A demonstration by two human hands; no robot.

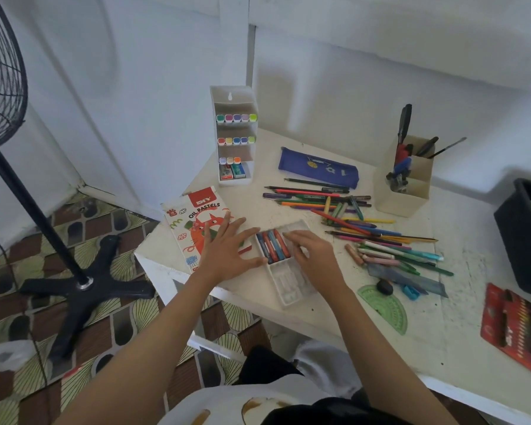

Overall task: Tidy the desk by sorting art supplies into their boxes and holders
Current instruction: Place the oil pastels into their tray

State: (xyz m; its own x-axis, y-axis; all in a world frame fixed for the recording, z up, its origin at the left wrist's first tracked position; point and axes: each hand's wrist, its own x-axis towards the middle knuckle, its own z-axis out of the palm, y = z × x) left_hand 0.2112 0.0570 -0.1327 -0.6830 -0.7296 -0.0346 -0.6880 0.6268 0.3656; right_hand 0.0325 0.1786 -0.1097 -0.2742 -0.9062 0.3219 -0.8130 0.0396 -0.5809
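My white desk (380, 326) fills the right side, and a black standing fan (3, 72) is on the patterned floor to its left. A black bin (521, 240) sits at the desk's far right edge, with a red pack of pencils (515, 329) lying in front of it. A loose heap of coloured pencils (350, 216) spreads across the middle. Behind it are a blue pencil case (318, 167), a beige pen holder (405, 188) and a white marker rack (234, 133) standing upright.

The oil pastel box (193, 222) lies flat near the left corner. My left hand (227, 250) rests on it, palm down, fingers spread wide and straight. Just beside the box is the clear plastic tray (292, 286), with a row of pastels (272, 245) in its far half.

My right hand (311, 253) is over the tray just right of that row, fingers close together and bent, tips down on the tray. I cannot tell whether they pinch a pastel. A few more pastels (354, 254) lie loose on the desk to the right.

Near the front edge are a green protractor (387, 308), a bluish ruler (411, 279), a black eraser (384, 286) and a small blue sharpener (410, 292).
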